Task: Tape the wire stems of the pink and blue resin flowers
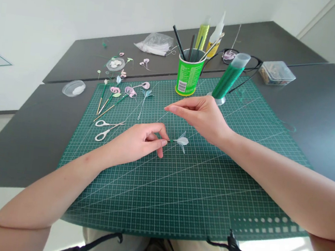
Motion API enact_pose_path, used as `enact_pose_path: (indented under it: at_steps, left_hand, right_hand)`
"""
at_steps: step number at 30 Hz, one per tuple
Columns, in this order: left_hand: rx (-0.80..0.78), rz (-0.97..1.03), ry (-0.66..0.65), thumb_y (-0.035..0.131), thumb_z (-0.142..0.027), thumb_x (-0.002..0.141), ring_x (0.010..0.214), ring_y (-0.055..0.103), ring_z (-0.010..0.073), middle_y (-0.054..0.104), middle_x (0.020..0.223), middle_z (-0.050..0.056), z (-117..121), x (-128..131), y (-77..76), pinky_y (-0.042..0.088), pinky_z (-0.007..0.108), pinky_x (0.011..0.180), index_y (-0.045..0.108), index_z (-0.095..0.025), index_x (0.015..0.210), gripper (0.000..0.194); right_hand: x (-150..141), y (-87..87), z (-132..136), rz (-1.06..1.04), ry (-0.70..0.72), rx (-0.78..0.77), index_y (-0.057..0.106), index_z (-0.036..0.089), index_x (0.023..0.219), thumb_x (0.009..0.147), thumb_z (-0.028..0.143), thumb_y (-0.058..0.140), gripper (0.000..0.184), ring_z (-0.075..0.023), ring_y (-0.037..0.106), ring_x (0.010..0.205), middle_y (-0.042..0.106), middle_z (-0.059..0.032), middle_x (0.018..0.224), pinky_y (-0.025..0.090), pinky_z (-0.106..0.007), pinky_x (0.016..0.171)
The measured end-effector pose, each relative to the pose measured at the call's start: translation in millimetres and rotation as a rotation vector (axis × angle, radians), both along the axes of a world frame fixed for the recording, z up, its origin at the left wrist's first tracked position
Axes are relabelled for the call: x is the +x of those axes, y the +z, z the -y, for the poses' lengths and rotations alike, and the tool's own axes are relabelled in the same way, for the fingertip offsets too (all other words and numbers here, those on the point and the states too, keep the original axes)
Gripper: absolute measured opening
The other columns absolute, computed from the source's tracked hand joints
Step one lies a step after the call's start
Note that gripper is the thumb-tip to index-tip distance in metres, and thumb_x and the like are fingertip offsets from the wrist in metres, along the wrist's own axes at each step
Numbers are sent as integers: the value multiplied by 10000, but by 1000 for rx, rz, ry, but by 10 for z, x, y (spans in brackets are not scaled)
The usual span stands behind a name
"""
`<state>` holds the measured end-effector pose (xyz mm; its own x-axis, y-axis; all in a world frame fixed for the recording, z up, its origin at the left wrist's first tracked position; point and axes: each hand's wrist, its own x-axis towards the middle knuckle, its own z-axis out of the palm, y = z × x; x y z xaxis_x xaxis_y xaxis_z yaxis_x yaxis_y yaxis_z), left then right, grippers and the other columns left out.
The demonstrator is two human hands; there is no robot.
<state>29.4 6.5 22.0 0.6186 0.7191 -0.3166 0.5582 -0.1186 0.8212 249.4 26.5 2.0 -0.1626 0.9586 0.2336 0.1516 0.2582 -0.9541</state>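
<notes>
My left hand (144,141) pinches the thin dark stem of a small pale blue flower (181,141), whose petals point right, over the cutting mat. Above and to the right, my right hand (200,115) is closed, thumb and forefinger pressed together. Whatever lies between those fingertips is too fine to make out. White-handled scissors (106,130) lie open on the mat, left of my left hand. Just behind my right hand stands a tube wound with green thread (229,78). Another pale blue flower (147,94) on a thin stem rests on the mat beyond my left hand.
The green cutting mat (153,196) covers the front of a dark table (12,136). Pink flowers (130,92) on sticks lie at the left. A green cup (189,73) holds dark rods. Behind are a glue bottle (215,38), eyeglasses (255,63) and a clear box (278,73).
</notes>
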Motion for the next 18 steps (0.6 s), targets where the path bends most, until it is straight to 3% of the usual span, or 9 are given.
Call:
enact_pose_path:
  at_steps: [4,9,18]
  left_hand:
    - [24,23,14,617,-371,1014,484,463,100,817,775,-31,1,-6,-8,334,254,492,617,-245,923,156]
    - [94,134,78,685,-310,961,779,758,154,817,788,-9,18,1,4,539,265,723,636,-229,891,118]
    - [165,219,129,727,-268,918,854,822,208,835,842,20,33,10,26,643,357,862,677,-221,884,76]
  right_hand:
    - [7,-42,-30,42,-31,-28,902,176,884,864,383,850,214,-144,615,704,809,-59,810,460,-316,647]
    - [21,-61,-56,103,-45,-71,898,183,874,867,360,845,185,-161,639,733,827,-66,841,470,-327,670]
    - [23,-71,-95,101,10,-115,894,180,848,830,380,872,201,-159,626,723,826,-65,825,466,-329,675]
